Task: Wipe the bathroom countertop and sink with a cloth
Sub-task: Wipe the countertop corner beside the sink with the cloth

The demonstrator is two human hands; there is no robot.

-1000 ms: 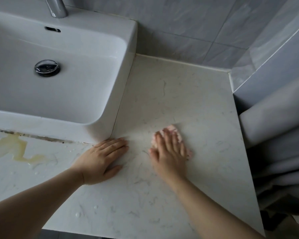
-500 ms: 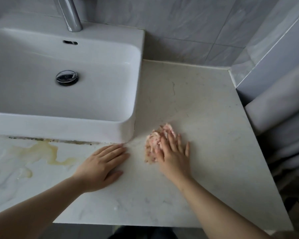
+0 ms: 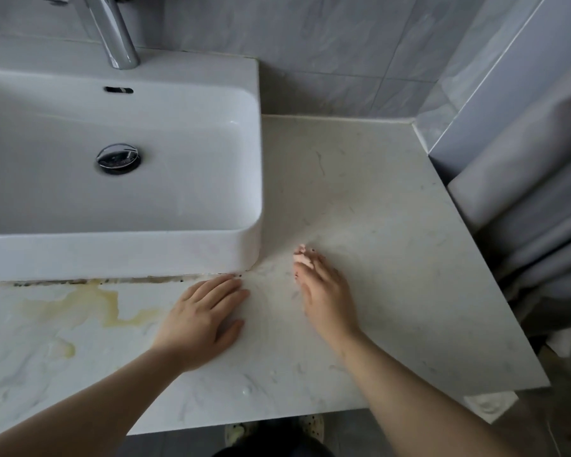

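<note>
Near the table's (image 3: 376,209) front edge, your flat right hand (image 3: 327,291) presses the pink cloth (image 3: 302,255) down to scrub, while your flat, empty left hand (image 3: 201,318) braces.

Right hand (image 3: 327,291) on pink cloth (image 3: 302,256), left hand (image 3: 205,311) flat on countertop (image 3: 376,192)

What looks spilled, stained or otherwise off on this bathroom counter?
A yellowish stain spreads over the countertop in front of the sink, left of the left hand; it looks like a pooled or dried spill. The seam under the sink's front edge carries dark grime. Nothing else stands out.
</note>
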